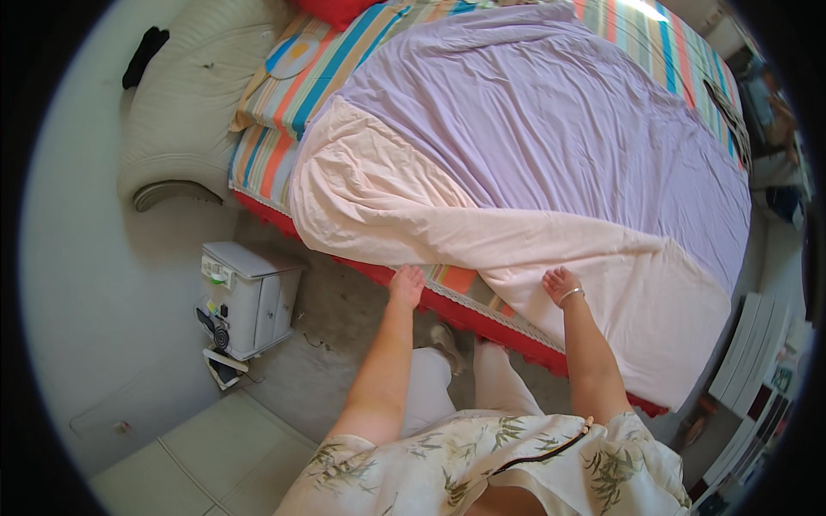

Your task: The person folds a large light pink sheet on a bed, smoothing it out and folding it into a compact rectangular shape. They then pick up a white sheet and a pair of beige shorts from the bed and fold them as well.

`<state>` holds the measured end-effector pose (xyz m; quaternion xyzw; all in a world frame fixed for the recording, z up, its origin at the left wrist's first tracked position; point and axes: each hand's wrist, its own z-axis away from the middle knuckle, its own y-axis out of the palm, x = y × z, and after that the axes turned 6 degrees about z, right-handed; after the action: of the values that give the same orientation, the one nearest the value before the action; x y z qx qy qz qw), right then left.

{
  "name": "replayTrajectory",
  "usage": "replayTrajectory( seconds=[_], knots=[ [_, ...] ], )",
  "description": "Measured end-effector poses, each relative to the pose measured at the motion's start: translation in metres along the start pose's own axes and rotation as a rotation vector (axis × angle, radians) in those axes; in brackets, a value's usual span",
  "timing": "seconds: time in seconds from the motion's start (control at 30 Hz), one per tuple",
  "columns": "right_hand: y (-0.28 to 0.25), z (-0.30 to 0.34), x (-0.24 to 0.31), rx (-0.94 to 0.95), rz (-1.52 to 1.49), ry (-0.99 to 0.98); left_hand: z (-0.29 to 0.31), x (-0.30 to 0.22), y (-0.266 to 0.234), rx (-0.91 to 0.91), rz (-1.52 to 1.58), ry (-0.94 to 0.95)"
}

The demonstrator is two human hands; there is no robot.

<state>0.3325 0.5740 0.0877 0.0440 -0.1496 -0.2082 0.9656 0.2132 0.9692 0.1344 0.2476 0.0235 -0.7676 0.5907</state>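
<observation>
A two-sided quilt lies across the bed, its lavender side (533, 103) up over most of it. Along the near side the quilt is folded over, showing its pale pink side (370, 198). My left hand (407, 285) is at the near bed edge, fingers stretched forward against the pink border. My right hand (561, 282), with a bracelet (570, 295) on its wrist, is over the pink fabric, fingers apart and slightly bent. Neither hand visibly grips the cloth. Between them a strip of striped sheet (458, 279) shows above the red bed skirt (465, 320).
A cream padded headboard (194, 95) stands at the left. Below it is a white nightstand (258, 297) with small devices on its side. A striped pillow (323, 64) bears a round fan-like disc (292, 57). A coiled cable (727, 116) lies at the bed's far right.
</observation>
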Motion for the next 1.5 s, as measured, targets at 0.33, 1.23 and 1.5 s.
replayTrajectory(
  seconds=[0.33,1.23,1.5],
  knots=[
    [0.142,-0.001,-0.069,0.004,-0.199,0.054,-0.109,-0.032,-0.029,-0.386,0.215,-0.112],
    [0.282,0.085,-0.059,0.025,-0.548,-0.311,-0.173,-0.252,-0.095,-0.337,0.268,-0.533],
    [0.277,0.078,-0.073,0.056,-0.550,-0.244,-0.172,-0.224,-0.117,-0.118,0.416,-0.069]
  ],
)
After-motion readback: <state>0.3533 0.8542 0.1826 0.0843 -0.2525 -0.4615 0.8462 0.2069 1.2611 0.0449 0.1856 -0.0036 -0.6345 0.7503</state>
